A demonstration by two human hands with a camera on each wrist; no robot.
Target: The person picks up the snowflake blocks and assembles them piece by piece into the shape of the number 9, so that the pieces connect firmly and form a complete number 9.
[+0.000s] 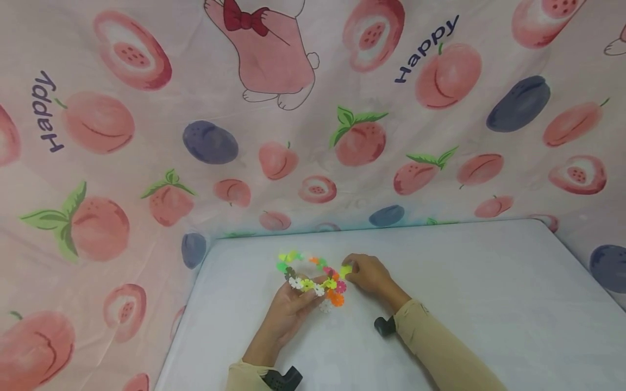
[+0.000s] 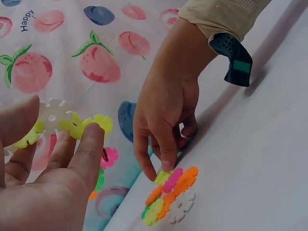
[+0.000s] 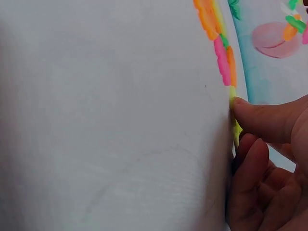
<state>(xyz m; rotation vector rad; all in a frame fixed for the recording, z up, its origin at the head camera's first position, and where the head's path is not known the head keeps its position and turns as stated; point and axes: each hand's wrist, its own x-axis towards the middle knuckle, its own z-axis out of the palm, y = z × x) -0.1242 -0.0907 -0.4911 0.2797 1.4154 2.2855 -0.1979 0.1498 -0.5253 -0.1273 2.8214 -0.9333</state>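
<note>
A loop of flower-shaped plastic interlocking pieces (image 1: 306, 284) in yellow, white, green, pink and orange is above the table. My left hand (image 1: 292, 309) holds it from below; in the left wrist view its fingers grip a stretch of white (image 2: 52, 117) and yellow pieces. At the loop's right side, my right hand (image 1: 369, 273) pinches a yellow flower piece (image 1: 345, 270) between thumb and fingers. Beside that piece is a cluster with a pink (image 2: 173, 179), an orange (image 1: 335, 297) and a white flower piece (image 2: 182, 207). How the cluster joins the loop is unclear.
A white-covered table (image 1: 464, 282) lies under both hands. Behind it and at the left hangs a fruit-printed cloth (image 1: 274, 125). Black wrist devices (image 1: 385, 326) sit at both sleeves.
</note>
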